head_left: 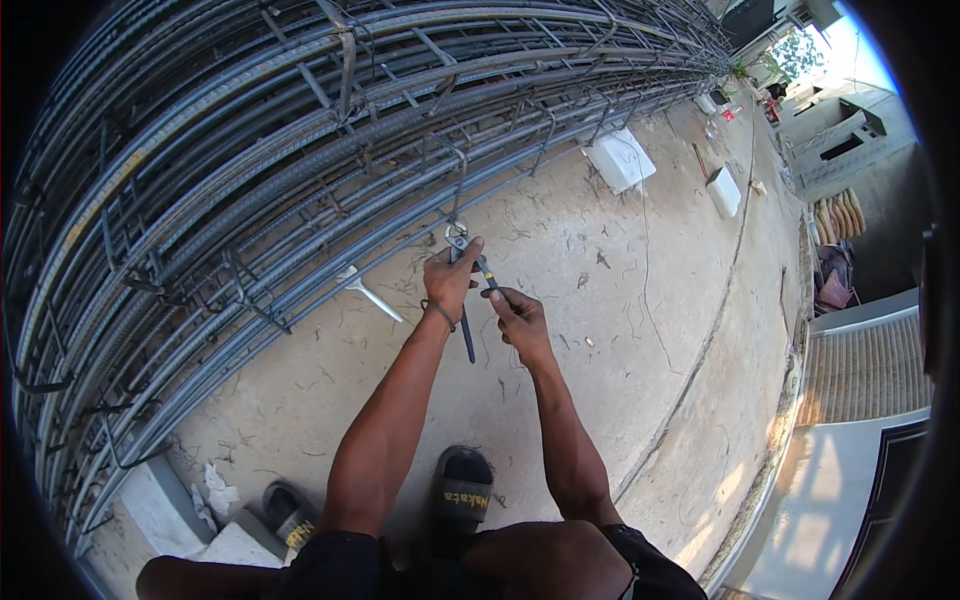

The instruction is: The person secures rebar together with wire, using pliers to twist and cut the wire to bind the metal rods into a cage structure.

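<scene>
A pair of end-cutting pincers is in my two hands, its jaws by the lowest bars of the rebar cages. My left hand is closed around the pincers just below the jaws, with the thumb on the joint. Farther down, my right hand grips one handle, which has a yellow band. The other dark handle slants down below my left hand, spread away from the first. Whether the jaws touch a bar or wire, I cannot tell.
A silver long-handled tool lies on the concrete floor left of my hands. White blocks sit under and beside the rebar. Short wire scraps are scattered around. My sandalled feet are below. A wall with doors runs along the right.
</scene>
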Tool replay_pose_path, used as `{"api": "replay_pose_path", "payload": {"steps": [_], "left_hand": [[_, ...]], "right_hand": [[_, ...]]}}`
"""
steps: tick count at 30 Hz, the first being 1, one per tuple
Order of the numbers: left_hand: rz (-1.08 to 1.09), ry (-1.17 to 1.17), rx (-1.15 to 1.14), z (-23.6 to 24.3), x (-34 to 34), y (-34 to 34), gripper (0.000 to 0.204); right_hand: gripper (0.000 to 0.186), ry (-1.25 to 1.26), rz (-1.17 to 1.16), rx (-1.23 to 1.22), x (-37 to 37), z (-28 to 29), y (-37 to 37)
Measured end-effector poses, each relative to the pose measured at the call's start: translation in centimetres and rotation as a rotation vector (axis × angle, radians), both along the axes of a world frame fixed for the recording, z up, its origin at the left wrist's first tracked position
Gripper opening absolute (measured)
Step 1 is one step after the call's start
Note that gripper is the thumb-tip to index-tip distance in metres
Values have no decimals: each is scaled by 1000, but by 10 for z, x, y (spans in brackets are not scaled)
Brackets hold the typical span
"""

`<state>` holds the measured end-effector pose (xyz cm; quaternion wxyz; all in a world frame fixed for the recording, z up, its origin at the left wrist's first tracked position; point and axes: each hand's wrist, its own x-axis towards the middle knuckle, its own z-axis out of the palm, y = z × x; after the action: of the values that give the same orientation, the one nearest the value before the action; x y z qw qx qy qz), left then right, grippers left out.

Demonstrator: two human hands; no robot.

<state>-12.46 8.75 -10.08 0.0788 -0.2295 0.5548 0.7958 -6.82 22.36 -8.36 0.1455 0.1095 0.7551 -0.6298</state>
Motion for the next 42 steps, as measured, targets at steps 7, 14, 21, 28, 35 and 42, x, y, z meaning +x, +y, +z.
{"api": "replay_pose_path", "payload": {"steps": [7, 14, 21, 28, 35, 42], "left_hand": [[-48, 60, 221, -2, 5, 4, 43], [-116, 95, 335, -2, 2, 3, 42], [-179, 11, 588, -3, -7, 3, 25], [35, -109, 552, 7, -18, 17, 23], [242, -177, 361, 5, -25, 50, 23], [169, -82, -253, 16, 9, 9, 23]], "right_hand": [[32, -85, -15, -174, 1, 5, 11], [35, -193, -58, -297, -3, 3, 8], [36, -132, -41, -199, 2, 4, 9], [94, 257, 381, 1078, 34, 40, -15], [39, 309, -57, 1078, 15, -27, -13], [33, -317, 398, -444, 5, -62, -1]]}}
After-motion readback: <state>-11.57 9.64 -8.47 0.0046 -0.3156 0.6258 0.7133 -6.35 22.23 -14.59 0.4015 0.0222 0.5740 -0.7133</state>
